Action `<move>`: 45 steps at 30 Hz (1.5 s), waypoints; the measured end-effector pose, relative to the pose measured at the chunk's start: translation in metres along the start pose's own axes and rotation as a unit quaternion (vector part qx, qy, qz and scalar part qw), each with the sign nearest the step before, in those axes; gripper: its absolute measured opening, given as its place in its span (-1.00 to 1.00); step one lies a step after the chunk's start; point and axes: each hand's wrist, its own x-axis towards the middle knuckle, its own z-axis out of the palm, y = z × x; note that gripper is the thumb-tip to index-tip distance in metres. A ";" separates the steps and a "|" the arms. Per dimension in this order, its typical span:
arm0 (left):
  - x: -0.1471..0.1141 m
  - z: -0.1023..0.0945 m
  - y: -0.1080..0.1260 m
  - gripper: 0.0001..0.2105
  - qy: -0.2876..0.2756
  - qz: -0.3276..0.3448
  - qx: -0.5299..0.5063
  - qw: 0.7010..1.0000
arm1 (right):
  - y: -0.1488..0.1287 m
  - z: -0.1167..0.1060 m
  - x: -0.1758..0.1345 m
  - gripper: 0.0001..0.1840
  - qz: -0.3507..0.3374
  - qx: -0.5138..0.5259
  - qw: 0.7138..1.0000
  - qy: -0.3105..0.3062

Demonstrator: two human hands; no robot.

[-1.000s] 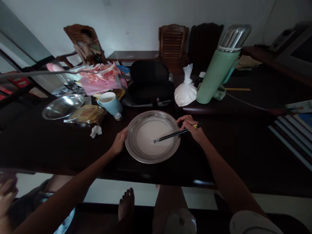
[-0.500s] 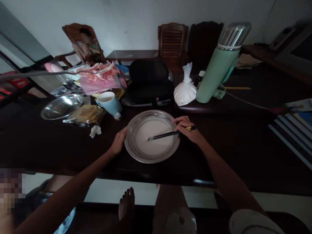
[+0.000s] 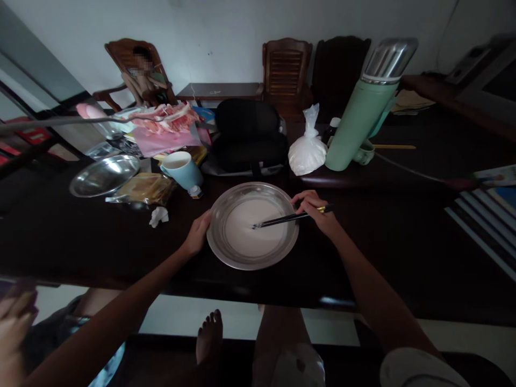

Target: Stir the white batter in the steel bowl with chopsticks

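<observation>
Tips of the dark chopsticks [image 3: 278, 220] blur into whitish liquid [image 3: 250, 244], metal bowl [image 3: 216, 228] mid-frame; right hand [image 3: 316, 209], arm angling from lower right, pinches them; left hand [image 3: 197, 234] cups the rim, fingers partly hidden, can't tell if gripping

Dim room, pale wall [image 3: 229, 32], slatted wooden chair [image 3: 287, 70] beside low dark table [image 3: 245, 89], light floor [image 3: 181, 317]

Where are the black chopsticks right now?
In the head view, the chopsticks are in the fingers of the right hand, slanting over the right side of the metal bowl, tips at the pale liquid near its middle.
</observation>
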 end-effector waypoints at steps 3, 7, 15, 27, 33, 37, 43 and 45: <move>0.000 0.000 0.002 -0.27 0.000 -0.003 0.002 1.000 | 0.000 0.001 0.000 -0.56 -0.002 0.011 0.999 -0.032; 0.000 0.001 0.002 -0.28 0.009 0.001 0.005 1.000 | 0.000 0.001 0.000 -0.67 -0.010 -0.017 0.999 -0.028; 0.000 0.000 0.003 -0.30 0.004 -0.002 0.006 1.000 | -0.002 0.001 0.000 -0.58 0.004 -0.006 0.999 -0.031; 0.001 0.002 0.000 -0.27 0.011 0.002 -0.003 1.000 | -0.005 0.003 0.000 -0.58 -0.005 0.003 1.000 -0.029; 0.000 0.002 0.002 -0.26 0.011 0.005 -0.004 1.000 | -0.004 -0.004 -0.001 -0.51 0.009 0.035 0.999 0.027; 0.000 0.002 0.003 -0.26 0.008 -0.002 -0.006 1.000 | -0.006 -0.002 -0.004 -0.47 0.021 0.099 0.995 0.006; 0.000 0.001 0.000 -0.28 0.002 0.006 0.001 1.000 | -0.014 0.005 -0.002 -0.62 0.002 0.039 0.999 -0.012; 0.000 0.001 0.000 -0.29 0.001 0.005 -0.002 1.000 | -0.013 0.001 -0.002 -0.58 0.017 0.052 0.998 0.025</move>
